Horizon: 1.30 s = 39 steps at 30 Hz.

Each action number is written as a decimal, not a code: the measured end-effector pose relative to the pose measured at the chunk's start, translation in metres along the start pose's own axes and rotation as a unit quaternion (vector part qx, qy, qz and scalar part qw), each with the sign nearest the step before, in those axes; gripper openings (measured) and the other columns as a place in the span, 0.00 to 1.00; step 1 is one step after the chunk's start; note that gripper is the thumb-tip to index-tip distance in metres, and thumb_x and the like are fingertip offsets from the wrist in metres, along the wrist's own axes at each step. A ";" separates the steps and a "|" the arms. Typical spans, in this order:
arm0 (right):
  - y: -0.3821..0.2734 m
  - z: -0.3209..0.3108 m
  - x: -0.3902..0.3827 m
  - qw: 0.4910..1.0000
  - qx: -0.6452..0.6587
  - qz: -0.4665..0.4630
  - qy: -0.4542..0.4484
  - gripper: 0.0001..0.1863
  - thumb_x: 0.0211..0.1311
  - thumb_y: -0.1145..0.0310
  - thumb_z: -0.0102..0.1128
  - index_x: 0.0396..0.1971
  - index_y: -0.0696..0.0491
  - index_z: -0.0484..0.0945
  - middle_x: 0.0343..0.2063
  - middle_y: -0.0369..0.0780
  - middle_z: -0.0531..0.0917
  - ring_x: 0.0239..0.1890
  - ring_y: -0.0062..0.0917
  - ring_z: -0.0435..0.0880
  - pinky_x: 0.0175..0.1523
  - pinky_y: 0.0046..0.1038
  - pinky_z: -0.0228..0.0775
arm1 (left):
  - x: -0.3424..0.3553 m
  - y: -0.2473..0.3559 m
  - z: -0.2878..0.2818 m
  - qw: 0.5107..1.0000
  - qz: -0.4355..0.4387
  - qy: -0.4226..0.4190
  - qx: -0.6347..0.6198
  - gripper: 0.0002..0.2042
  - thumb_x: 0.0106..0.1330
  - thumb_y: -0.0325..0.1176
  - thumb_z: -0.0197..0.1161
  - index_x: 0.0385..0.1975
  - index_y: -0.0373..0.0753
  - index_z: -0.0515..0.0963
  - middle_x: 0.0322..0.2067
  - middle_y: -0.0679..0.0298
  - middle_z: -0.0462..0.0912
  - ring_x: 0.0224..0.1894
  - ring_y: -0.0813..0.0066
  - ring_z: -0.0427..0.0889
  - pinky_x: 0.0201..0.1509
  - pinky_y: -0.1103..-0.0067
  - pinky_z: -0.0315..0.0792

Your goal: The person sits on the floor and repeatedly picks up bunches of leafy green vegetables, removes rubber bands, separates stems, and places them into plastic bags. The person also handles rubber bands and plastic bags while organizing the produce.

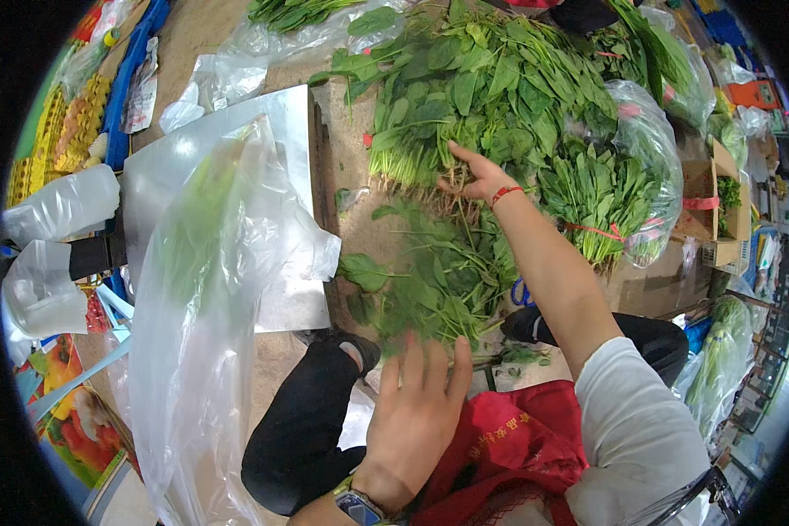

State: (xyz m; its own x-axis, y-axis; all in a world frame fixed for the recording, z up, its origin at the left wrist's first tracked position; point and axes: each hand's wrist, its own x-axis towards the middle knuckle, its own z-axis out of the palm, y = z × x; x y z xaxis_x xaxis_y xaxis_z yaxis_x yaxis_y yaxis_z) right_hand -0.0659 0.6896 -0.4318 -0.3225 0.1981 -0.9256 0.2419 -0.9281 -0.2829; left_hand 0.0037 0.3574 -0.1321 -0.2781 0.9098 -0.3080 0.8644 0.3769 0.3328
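My right hand (478, 178), a red cord at its wrist, reaches forward into a large heap of spinach (500, 79). Its thumb and fingers close around the stems and roots at the heap's near edge. Loose spinach (438, 294) lies spread on the floor between my legs, its leaves partly blurred. My left hand (416, 394), with a watch (358, 507) on the wrist, hovers just on the near side of these leaves. Its fingers are apart and hold nothing; the tips are slightly smeared by motion.
Left of the greens, a shiny metal board (294, 302) bears a long clear plastic bag (197, 289). Blue-handled scissors (522, 292) lie by my right foot. At the right are tied spinach bunches (596, 197), a plastic bag (649, 131) and a cardboard box (728, 197).
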 end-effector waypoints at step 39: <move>0.021 -0.064 -0.316 0.967 0.014 -0.115 -0.229 0.15 0.67 0.63 0.67 0.47 0.54 0.76 0.39 0.42 0.84 0.31 0.23 0.83 0.28 0.21 0.76 | 0.004 -0.002 -0.016 0.928 -0.061 0.130 -0.343 0.25 0.68 0.41 0.66 0.59 0.33 0.73 0.49 0.52 0.82 0.54 0.56 0.80 0.58 0.72 0.72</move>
State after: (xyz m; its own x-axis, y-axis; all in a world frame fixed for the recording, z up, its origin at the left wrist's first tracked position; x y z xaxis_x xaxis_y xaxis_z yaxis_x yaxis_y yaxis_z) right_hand 0.0998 0.6280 -0.1614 -0.7376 0.2456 -0.6290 0.0929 -0.8857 -0.4548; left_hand -0.0058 0.3628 -0.1199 -0.5251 0.8310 -0.1838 0.3755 0.4201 0.8261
